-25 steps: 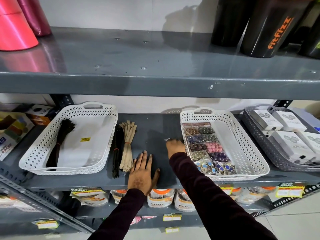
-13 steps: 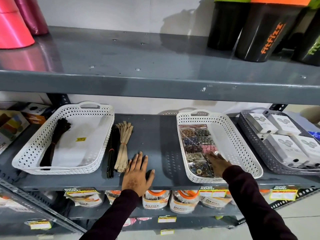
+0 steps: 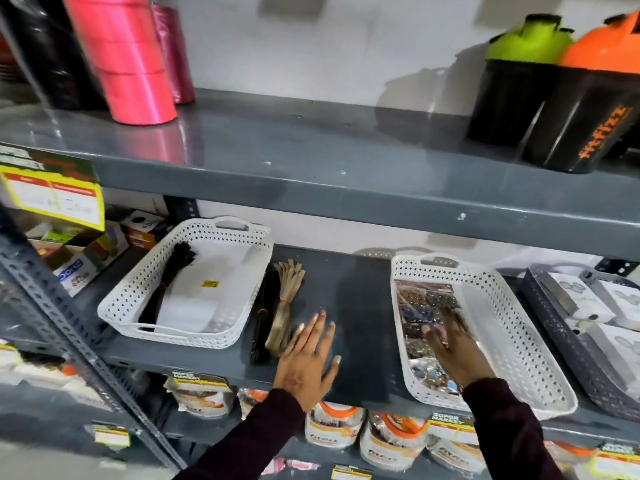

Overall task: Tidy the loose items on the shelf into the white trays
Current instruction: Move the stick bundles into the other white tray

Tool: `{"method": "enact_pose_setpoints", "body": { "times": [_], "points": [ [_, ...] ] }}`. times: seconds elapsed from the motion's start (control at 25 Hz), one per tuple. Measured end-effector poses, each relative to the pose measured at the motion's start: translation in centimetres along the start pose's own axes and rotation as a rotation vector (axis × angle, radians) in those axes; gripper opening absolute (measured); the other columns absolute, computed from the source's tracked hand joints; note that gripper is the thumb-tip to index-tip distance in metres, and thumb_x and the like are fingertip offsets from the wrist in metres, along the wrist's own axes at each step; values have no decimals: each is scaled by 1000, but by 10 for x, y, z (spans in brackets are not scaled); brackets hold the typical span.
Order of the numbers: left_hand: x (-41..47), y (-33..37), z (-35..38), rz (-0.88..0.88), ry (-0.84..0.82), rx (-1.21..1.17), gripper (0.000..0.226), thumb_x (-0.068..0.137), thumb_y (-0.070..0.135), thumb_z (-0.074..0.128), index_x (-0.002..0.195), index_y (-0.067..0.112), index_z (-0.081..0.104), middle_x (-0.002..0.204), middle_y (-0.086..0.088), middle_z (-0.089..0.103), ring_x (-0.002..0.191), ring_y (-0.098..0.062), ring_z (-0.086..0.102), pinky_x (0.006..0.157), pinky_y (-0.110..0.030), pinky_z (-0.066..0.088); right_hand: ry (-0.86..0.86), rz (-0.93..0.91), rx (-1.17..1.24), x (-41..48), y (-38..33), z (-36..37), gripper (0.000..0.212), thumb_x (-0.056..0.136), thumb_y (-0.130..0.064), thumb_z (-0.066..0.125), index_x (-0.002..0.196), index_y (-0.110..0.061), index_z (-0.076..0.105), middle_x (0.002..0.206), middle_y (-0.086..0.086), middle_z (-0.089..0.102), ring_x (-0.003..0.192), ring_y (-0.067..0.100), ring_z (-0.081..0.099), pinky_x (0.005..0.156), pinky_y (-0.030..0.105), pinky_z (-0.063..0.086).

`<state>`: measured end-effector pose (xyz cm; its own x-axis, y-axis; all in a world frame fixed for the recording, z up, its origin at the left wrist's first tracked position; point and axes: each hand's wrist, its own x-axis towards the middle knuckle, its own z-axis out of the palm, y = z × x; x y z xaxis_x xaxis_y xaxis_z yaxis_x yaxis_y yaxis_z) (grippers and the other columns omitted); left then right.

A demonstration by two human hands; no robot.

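Right hand (image 3: 450, 344) now flat in right tray (image 3: 540, 375), fingers spread on button packet (image 3: 420, 308) — it was out on shelf (image 3: 360, 306) a second ago. Left hand (image 3: 306, 362) open, empty, beside loose tan bundle (image 3: 285, 306) and black bundle (image 3: 261, 320) — left tray (image 3: 138, 299) next.

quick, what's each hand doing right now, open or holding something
Left hand: open, flat on the shelf, holding nothing.
Right hand: open, spread over the bead packets in the right white tray, gripping nothing.
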<state>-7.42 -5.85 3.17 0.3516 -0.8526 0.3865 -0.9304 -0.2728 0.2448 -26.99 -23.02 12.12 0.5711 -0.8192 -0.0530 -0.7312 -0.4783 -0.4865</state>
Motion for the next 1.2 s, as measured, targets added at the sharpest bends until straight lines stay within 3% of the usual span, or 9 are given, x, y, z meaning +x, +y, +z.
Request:
{"method": "enact_pose_setpoints", "body": {
  "times": [0.08, 0.2, 0.28, 0.44, 0.68, 0.84, 1.0, 1.08, 1.2],
  "points": [
    [-6, -14, -27, -22, 120, 8, 57, 93, 39, 38, 141, 9, 41, 152, -12, 30, 139, -23, 26, 110, -38, 21, 113, -119, 113, -16, -33, 9, 52, 94, -20, 55, 141, -10, 37, 143, 17, 49, 124, 33, 54, 104, 41, 44],
    [-25, -67, -71, -115, 174, 66, 57, 92, 38, 36, 142, 10, 41, 152, -13, 30, 139, -23, 26, 111, -39, 18, 207, -218, 155, -33, -80, 36, 38, 89, -26, 59, 123, -9, 58, 127, 16, 63, 111, 32, 61, 94, 34, 46],
    [-43, -114, -92, -181, 166, 94, 57, 95, 41, 30, 142, 10, 39, 152, -13, 29, 139, -23, 24, 112, -37, 13, 183, -238, 201, -28, -110, 61, 39, 85, -33, 55, 113, -7, 65, 119, 16, 67, 108, 35, 62, 94, 36, 46],
    [-72, -199, -119, -299, 73, 131, 68, 99, 52, 13, 140, 7, 43, 148, -14, 35, 135, -26, 34, 112, -29, 3, 58, -176, 273, 10, -181, 119, 28, 90, -14, 64, 115, -2, 64, 118, 21, 66, 109, 35, 62, 93, 37, 47],
    [-84, -231, -121, -350, 50, 59, 73, 96, 62, 13, 136, 11, 48, 142, -14, 46, 131, -27, 40, 110, -34, 15, -50, 70, -2, 77, -220, 182, 45, 90, -33, 58, 124, -3, 54, 127, 21, 59, 116, 35, 56, 98, 38, 46],
    [-85, -234, -117, -352, 62, 35, 66, 98, 59, 16, 136, 15, 47, 142, -12, 47, 131, -26, 40, 111, -37, 15, 98, 203, 162, 102, -246, 160, 35, 92, -22, 55, 117, 1, 62, 118, 27, 64, 112, 39, 59, 96, 42, 48],
    [-84, -234, -113, -349, 75, 51, 63, 98, 55, 19, 135, 13, 48, 140, -12, 49, 130, -26, 41, 112, -38, 16, 287, -8, 270, 108, -291, 128, 31, 91, -11, 55, 120, -1, 60, 119, 30, 58, 107, 44, 59, 94, 43, 47],
    [-84, -234, -110, -344, 83, 60, 62, 99, 55, 19, 135, 13, 47, 139, -12, 49, 130, -26, 41, 112, -39, 16, 239, -133, 281, 111, -318, 138, 30, 90, -10, 55, 119, -2, 62, 118, 30, 58, 106, 43, 59, 93, 41, 47],
    [-84, -234, -110, -350, 90, 55, 61, 99, 56, 20, 136, 14, 45, 139, -12, 49, 129, -26, 41, 111, -40, 18, 54, -139, 322, 116, -354, 185, 29, 90, -11, 56, 115, 2, 63, 118, 31, 59, 108, 42, 60, 94, 41, 48]
  ]
}}
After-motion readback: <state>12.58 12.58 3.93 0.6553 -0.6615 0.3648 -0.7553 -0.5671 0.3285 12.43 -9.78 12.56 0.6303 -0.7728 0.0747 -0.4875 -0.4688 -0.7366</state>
